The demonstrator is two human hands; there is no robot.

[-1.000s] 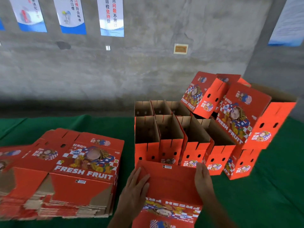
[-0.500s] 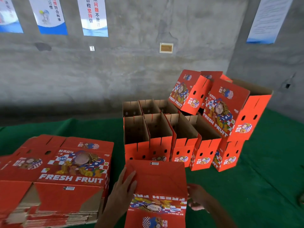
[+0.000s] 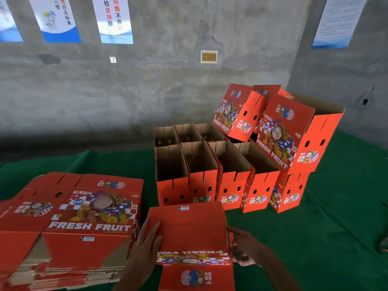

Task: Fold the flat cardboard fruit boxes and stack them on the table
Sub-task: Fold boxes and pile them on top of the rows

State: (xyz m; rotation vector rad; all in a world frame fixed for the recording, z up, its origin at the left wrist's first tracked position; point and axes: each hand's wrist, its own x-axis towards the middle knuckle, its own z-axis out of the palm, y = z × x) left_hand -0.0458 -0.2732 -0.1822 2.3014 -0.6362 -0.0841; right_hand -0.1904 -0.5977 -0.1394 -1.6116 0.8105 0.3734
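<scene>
— Surface: green cloth table (image 3: 336,238) against grey concrete wall (image 3: 168,91); four posters (image 3: 114,19) pinned up there.

— Stock count?

— One pile of flat boxes (image 3: 69,227), left of the box in hand (image 3: 193,238). Behind that box, upright folded boxes (image 3: 201,164): four in the front row, three visible in the row behind, open tops up. Two more tilted boxes (image 3: 283,133) perched on the right end of those rows, one further upright box beneath them.

— Hands?

— Left hand (image 3: 144,248): fingers spread, laid flat on left side of the box in hand. Right hand (image 3: 243,246): fingers curled round its right edge, gripping. Box itself part-opened, lying on the cloth nearest the wearer, print upside down.
</scene>
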